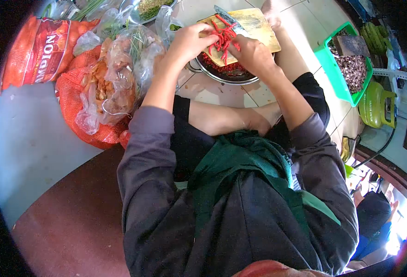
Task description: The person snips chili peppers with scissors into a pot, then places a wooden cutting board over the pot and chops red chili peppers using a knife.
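A pile of long red chilies (pixel 223 36) lies on a worn wooden cutting board (pixel 261 28). At the pile's left edge, my left hand (pixel 189 42) has its fingers and thumb closed on some chilies. My right hand (pixel 257 56) comes in from the other side, fingers curled over chilies near the board's front edge; its fingertips are partly hidden. Behind the pile a knife (pixel 227 17) lies flat on the board, its handle out of clear sight. The board rests over a round metal pot (pixel 228 82), which holds chopped red chilies (pixel 235 69).
Plastic bags (pixel 120 69) and red net sacks (pixel 42 51) crowd the left. A green basket (pixel 325 64) of peeled shallots or similar pieces stands right, near a green gas cylinder (pixel 374 104). A tray of chopped greens (pixel 152 8) sits at the back. Another person (pixel 374 217) is lower right.
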The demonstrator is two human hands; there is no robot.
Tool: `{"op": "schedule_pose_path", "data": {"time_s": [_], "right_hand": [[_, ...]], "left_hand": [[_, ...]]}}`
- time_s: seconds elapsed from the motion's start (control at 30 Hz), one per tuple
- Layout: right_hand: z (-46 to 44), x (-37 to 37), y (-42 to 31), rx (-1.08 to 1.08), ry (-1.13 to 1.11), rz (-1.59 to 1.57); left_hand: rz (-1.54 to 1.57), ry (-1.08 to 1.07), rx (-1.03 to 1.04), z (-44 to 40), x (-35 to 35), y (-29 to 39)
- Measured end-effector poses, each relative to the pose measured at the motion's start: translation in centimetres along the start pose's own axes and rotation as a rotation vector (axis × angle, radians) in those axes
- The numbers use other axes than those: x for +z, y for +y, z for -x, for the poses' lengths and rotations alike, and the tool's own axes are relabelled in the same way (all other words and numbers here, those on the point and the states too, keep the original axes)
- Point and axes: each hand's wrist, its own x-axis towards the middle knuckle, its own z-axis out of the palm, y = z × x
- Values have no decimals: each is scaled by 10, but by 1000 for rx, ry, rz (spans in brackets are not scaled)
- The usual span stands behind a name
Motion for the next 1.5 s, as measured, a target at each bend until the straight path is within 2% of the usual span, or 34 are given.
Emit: {"op": "schedule_pose_path", "data": {"time_s": [0.03, 0.1, 0.13, 0.17, 0.27, 0.37, 0.47, 0.5, 0.6, 0.63, 0.73, 0.77, 0.87, 0.9, 1.0, 1.03, 1.13, 1.27, 1.3, 1.4, 1.5], "right_hand": [[5, 1, -10, -3, -16, -37], [24, 10, -24, -34, -128, -122], [40, 17, -32, -126, -139, -130], [52, 26, -34, -211, -284, -193], [83, 73, -41, -234, -455, -308], [74, 112, -57, -166, -450, -261], [46, 135, -76, -68, -413, -228], [39, 142, -79, -97, -388, -175], [22, 158, -79, -231, -526, 88], [19, 161, -77, -230, -623, 76], [23, 155, -74, -263, -567, 85], [25, 153, -74, -179, -591, 61], [24, 152, -58, -180, -531, -139], [24, 153, -58, -185, -508, -124], [24, 156, -61, -114, -477, -83], [21, 166, -59, -135, -390, -62], [1, 164, -78, 124, -640, 125], [3, 194, -61, 62, -481, 151], [6, 193, -59, -86, -369, 201], [17, 178, -56, 29, -534, 116], [33, 130, -74, -131, -388, -32]], "left_hand": [[-126, 11, 9, -2, 0, 6], [-76, 45, -35, 4, -4, -5], [-53, 63, -56, 8, -8, -14], [-62, 88, -96, 18, -14, -23], [64, -223, -477, 49, -33, -60], [249, -23, -396, 80, -20, -94], [547, 155, -425, 89, -11, -88], [595, 179, -440, 90, -7, -87], [571, 228, -355, 91, 8, -106], [542, 247, -331, 92, 11, -109], [520, 277, -319, 89, 14, -110], [492, 264, -343, 89, 13, -108], [396, 203, -309, 86, 18, -116], [442, 288, -306, 86, 20, -115], [461, 304, -324, 86, 21, -116], [488, 307, -301, 87, 21, -115], [477, 274, -340, 88, 20, -113], [473, 289, -303, 87, 25, -118], [453, 292, -292, 87, 27, -121], [436, 304, -269, 85, 31, -127], [469, 316, -269, 86, 29, -124]]}}
